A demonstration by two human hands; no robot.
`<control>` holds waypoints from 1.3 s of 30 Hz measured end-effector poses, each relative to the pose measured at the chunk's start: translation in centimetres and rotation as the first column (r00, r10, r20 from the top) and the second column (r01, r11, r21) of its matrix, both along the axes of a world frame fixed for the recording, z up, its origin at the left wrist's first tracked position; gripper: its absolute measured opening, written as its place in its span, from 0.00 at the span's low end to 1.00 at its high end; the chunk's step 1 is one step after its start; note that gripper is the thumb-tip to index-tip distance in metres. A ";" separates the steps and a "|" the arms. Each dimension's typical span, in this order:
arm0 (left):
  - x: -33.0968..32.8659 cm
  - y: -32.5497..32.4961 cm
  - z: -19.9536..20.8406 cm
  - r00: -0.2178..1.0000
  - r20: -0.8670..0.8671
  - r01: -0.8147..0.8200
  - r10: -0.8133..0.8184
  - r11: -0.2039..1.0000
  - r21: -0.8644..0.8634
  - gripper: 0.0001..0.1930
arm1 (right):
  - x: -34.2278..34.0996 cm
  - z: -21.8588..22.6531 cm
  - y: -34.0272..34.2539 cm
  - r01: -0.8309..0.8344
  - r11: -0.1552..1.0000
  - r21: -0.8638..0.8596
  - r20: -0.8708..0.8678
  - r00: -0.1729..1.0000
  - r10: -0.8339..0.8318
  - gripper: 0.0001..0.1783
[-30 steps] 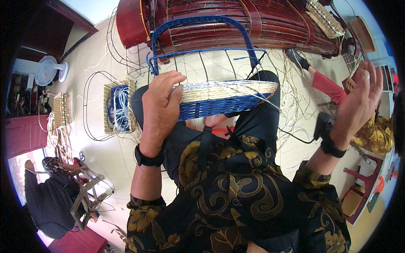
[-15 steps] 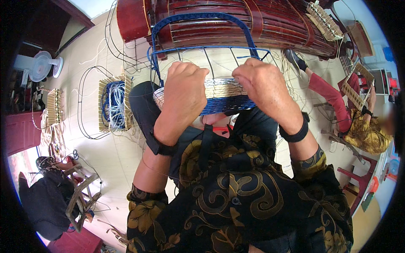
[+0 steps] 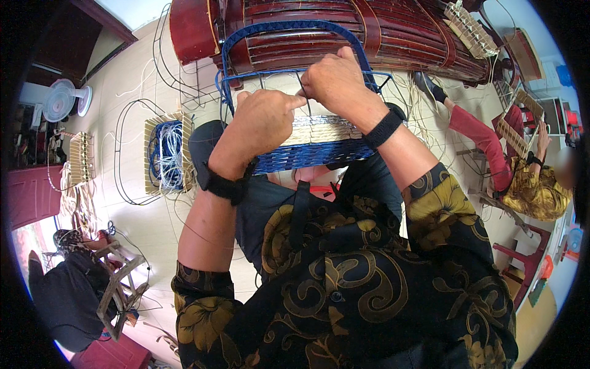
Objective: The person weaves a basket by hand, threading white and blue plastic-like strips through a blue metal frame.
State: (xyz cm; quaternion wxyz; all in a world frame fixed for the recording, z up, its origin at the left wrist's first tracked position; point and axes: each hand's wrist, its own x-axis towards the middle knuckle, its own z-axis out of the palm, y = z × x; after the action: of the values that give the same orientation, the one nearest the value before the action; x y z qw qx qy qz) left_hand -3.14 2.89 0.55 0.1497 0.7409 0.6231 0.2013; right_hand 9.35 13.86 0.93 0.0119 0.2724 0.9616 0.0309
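Weaving at close quarters, a person in a black-and-gold patterned shirt [image 3: 344, 289] now has both hands together on the half-made basket [image 3: 310, 144] resting on the lap, where a second ago the right hand was flung out wide to the side, apparently drawing a strand through. The left hand [image 3: 261, 123], a black band at its wrist, lies on the basket's near left rim with the forefinger pointing across; whether it pinches anything underneath cannot be told. The right hand [image 3: 335, 80], just beyond it, has closed its fingertips on a thin strand at the blue wire frame [image 3: 295, 27] that arches over the work. The return of that hand suggests one pass is finished and the strand is being tucked in for the next row. Below the grip, the basket's wall shows a pale straw band above a blue one; its hollow is hidden behind the hands. Left of the hands, on the floor, a second straw-sided basket [image 3: 166, 154] holds a tangle of blue and white cord. Farther off, a dark red slatted bench [image 3: 369, 31] stands beyond the frame, and another seated person [image 3: 528, 184] works at right.
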 end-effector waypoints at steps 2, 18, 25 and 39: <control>-0.4 0.4 -0.5 1.000 0.013 0.017 -0.017 1.000 -0.008 0.16 | -0.3 -0.2 0.2 -0.018 0.999 0.044 -0.029 0.999 0.019 0.10; 0.8 -1.9 4.2 0.972 -0.146 -0.101 0.184 0.888 0.448 0.06 | 2.9 1.9 -4.2 -0.410 0.845 -0.344 -0.669 0.738 0.086 0.10; 0.4 -4.1 5.5 0.923 0.127 -0.368 0.364 0.731 0.575 0.15 | 8.8 4.2 -4.9 -0.658 0.274 -0.701 -0.700 0.565 -0.437 0.13; 1.0 -6.0 1.6 0.880 -0.132 -0.410 0.456 0.870 0.273 0.09 | 16.6 7.4 -0.3 -0.907 0.046 -0.418 -0.661 0.269 -0.700 0.16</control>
State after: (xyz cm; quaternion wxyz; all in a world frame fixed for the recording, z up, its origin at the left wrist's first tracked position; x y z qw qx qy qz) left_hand -2.14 -3.13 2.17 -0.0498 0.6099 0.7566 0.2305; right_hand 25.91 13.53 8.31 -0.3827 0.0039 0.4621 -0.8000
